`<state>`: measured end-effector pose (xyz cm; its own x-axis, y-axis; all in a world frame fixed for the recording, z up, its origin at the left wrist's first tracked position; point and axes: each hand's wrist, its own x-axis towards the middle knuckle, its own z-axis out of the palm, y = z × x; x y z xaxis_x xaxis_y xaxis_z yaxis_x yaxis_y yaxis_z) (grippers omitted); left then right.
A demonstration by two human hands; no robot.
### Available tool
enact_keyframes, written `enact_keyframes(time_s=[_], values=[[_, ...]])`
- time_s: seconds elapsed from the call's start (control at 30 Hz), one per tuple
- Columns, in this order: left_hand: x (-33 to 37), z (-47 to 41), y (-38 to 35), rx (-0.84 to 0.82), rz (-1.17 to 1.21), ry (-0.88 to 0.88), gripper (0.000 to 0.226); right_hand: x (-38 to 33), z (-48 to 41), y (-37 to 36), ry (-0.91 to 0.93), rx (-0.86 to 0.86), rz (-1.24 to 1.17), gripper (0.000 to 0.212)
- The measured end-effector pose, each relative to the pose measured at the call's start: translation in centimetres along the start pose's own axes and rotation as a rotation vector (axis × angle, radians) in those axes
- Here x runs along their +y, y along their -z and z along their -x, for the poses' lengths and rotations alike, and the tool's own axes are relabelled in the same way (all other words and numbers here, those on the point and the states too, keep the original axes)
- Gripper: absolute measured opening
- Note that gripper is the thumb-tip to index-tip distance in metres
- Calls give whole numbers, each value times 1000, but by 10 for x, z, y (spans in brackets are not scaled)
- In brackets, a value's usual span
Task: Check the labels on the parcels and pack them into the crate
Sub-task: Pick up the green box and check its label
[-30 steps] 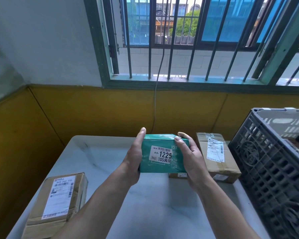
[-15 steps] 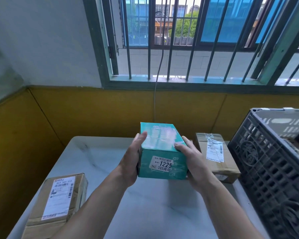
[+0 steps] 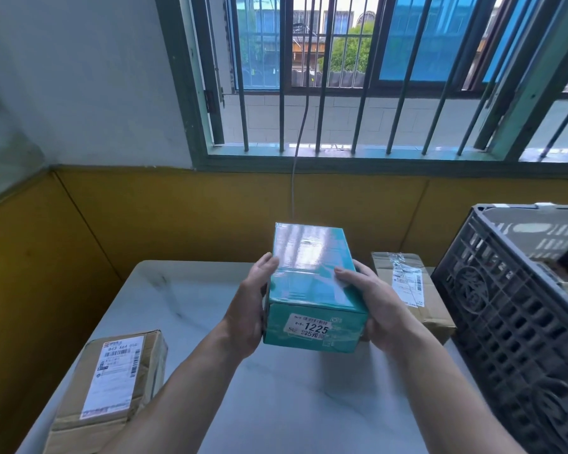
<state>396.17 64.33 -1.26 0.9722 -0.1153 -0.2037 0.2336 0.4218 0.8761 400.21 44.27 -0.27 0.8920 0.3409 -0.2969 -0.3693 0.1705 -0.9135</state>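
A glossy teal parcel (image 3: 312,273) is held above the table between both hands, its long top face towards me and a white label reading 1225 on the near end. My left hand (image 3: 248,311) grips its left side, thumb over the top edge. My right hand (image 3: 379,306) grips the right side, fingertips curled onto the top. A dark slatted crate (image 3: 512,322) stands at the right. One brown cardboard parcel (image 3: 112,388) with a white label lies near left; another brown parcel (image 3: 417,290) lies behind my right hand.
The white marble table (image 3: 276,404) meets a yellow wall at the back and left. A barred window sits above, with a thin cable hanging down the wall behind the teal parcel. Something lies inside the crate, mostly hidden.
The teal parcel has been tipped back between my hands: its labelled face faced me full on, and now the long top face shows with the label on the near end.
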Motion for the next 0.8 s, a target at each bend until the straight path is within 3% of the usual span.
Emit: enact_keyframes(time_s=[0.3, 0.6, 0.8], values=[[4, -1, 5, 60, -23, 37, 52, 19, -1, -4, 57, 24, -86, 77], [2, -2, 0, 46, -89, 10, 83, 15, -3, -5, 126, 100, 5, 71], [2, -8, -1, 86, -107, 14, 46, 20, 2, -6, 135, 51, -27, 79]])
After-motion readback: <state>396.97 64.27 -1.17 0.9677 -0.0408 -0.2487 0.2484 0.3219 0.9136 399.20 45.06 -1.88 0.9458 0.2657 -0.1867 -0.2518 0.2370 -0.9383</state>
